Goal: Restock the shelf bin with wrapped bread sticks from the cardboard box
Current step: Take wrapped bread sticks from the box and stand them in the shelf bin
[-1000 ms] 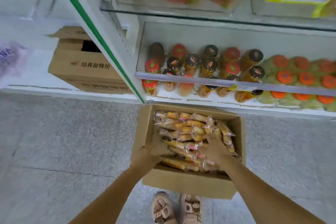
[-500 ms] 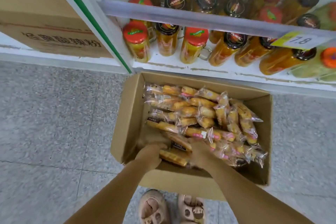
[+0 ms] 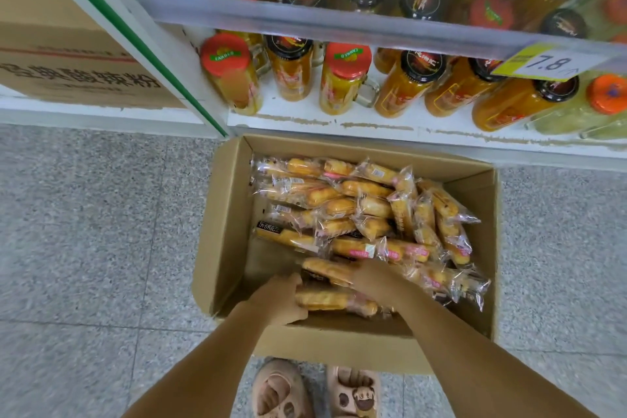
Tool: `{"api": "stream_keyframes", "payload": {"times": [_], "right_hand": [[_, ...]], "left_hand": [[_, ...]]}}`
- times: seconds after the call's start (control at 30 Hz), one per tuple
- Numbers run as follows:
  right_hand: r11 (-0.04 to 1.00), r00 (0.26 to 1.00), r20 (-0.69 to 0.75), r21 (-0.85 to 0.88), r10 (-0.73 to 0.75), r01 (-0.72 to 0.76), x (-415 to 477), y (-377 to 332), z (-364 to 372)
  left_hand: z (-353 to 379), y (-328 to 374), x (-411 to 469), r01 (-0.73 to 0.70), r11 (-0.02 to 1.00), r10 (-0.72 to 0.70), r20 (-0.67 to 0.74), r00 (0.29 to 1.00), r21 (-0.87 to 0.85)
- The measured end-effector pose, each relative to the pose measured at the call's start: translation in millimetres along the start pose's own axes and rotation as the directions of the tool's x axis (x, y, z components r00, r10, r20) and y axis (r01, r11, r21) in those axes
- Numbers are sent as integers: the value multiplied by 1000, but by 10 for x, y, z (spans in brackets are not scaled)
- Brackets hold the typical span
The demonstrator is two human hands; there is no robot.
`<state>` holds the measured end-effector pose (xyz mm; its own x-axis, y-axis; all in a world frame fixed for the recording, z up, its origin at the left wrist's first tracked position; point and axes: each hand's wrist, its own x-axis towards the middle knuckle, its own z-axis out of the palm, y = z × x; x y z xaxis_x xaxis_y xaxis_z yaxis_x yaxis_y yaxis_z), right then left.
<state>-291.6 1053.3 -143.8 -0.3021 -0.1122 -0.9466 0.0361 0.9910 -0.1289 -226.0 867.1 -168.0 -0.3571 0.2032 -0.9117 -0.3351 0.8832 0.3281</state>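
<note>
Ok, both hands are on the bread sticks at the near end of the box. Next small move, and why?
Probably lift those bread sticks straight up out of the cardboard box. The left hand curls round their left end and the right hand lies over the right end, so the bundle looks bracketed, and the box's near wall stands close behind it.

In the open cardboard box (image 3: 222, 220) on the speckled floor (image 3: 101, 231), the left hand (image 3: 281, 299) and right hand (image 3: 376, 282) grip a few wrapped bread sticks (image 3: 322, 300) from either end. Orange-filled jars (image 3: 342, 78) stand on the shelf (image 3: 373, 128) beyond, beside a 7.8 price tag (image 3: 549, 63).
</note>
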Motion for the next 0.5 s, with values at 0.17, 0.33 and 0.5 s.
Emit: {"api": "stream_keyframes", "payload": {"times": [0.17, 0.33, 0.5], "right_hand": [[942, 987, 152, 321, 57, -103, -434, 40, -277], [749, 931, 364, 626, -33, -219, -1176, 148, -694], [696, 972, 194, 717, -132, -49, -1926, 120, -1035]], "left_hand": [[-188, 8, -417, 0, 1000, -1, 34, 999, 18], [-645, 186, -983, -1, 1000, 1, 13, 1000, 7], [-1128, 492, -1759, -31, 979, 21, -53, 998, -203]]}}
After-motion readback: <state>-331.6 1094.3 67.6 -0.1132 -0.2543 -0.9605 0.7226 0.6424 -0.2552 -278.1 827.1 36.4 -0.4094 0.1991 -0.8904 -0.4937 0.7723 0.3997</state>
